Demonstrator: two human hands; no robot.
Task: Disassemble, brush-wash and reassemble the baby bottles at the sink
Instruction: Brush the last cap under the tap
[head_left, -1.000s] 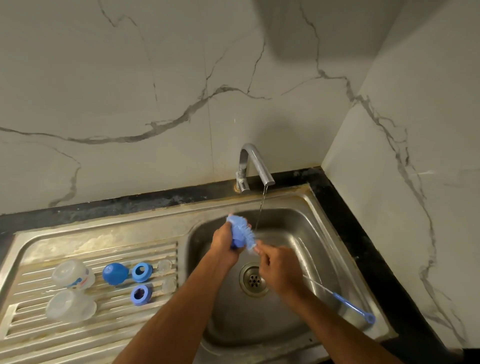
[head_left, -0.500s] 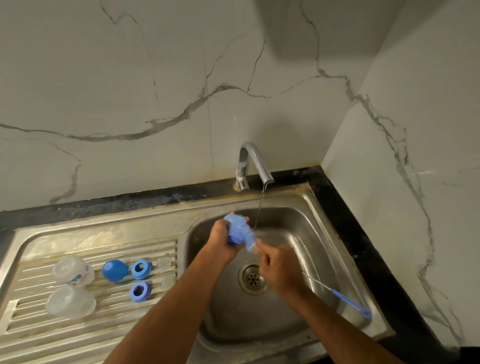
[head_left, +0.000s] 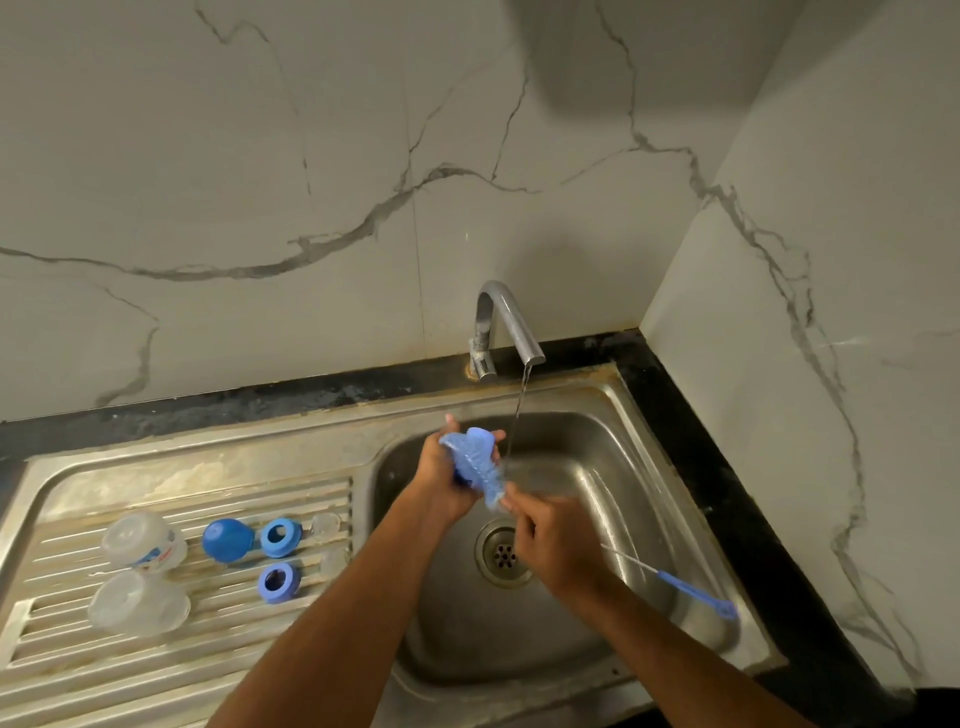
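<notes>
Dim, warm indoor light falls from above and behind the camera. A broad soft shadow darkens the marble wall (head_left: 613, 57) at top centre. Muted highlights streak the steel sink (head_left: 597, 499) basin and the tap (head_left: 501, 322). Wide-angle distortion bows the counter edge and tilts the right wall inward. The hands and the blue brush head (head_left: 475, 462) show slight motion blur; compression softens fine detail throughout.

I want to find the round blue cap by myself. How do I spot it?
Look at the ribbed draining board left of the sink bowl. Past the two clear bottles lies the blue cap, beside two blue rings. Only the cap is a solid dome; each ring has a hole through it.
</notes>
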